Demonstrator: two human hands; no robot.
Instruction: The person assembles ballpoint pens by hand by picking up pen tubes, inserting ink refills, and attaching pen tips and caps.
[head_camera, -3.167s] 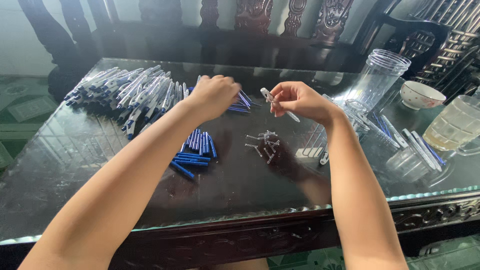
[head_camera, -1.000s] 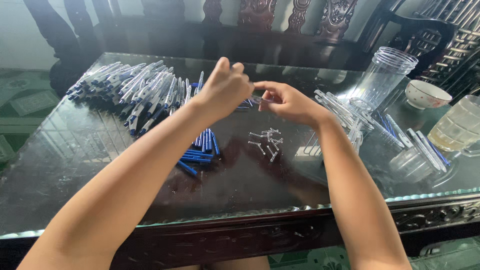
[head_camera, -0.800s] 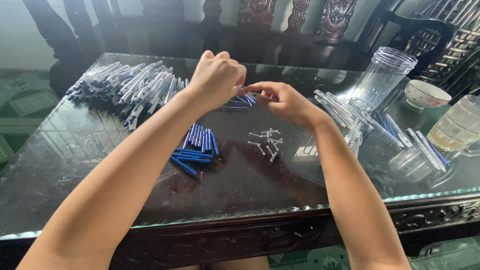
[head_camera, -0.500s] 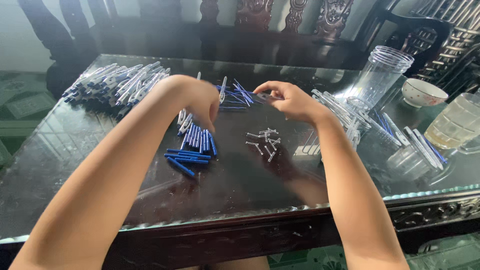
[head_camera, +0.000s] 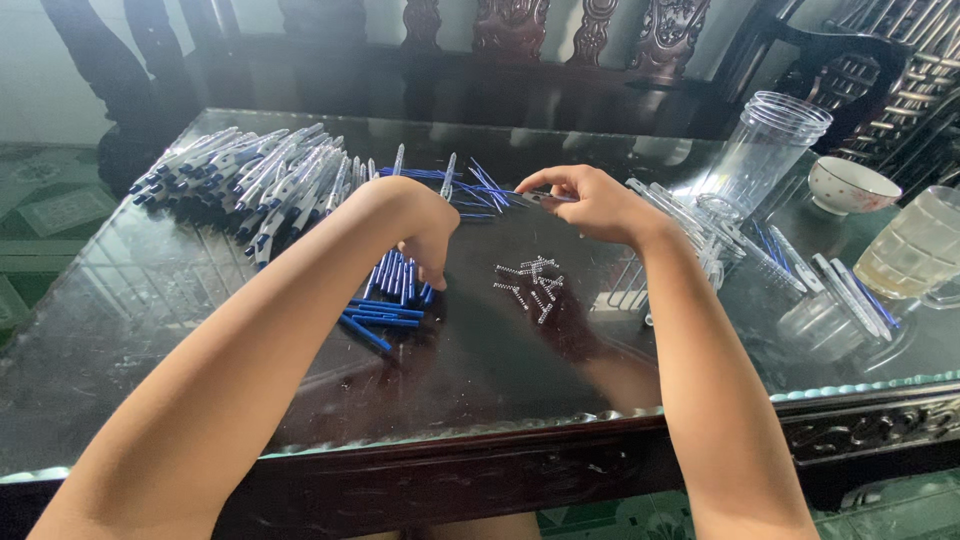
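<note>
Left hand (head_camera: 425, 225) curled down onto blue pen parts (head_camera: 392, 290) on table (head_camera: 150, 330); grasp hidden, cannot tell. Right hand (head_camera: 590, 205) pinching thin pen piece (head_camera: 535, 197). Springs (head_camera: 530, 285) between: light, slippery, likely best pinched mid-length.

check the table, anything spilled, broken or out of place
Nothing stands out. The pens, blue parts and springs lie in loose but separate piles on the glass table. The jar stands upright. Left hand is at the blue parts; right hand pinches a thin part.
</note>
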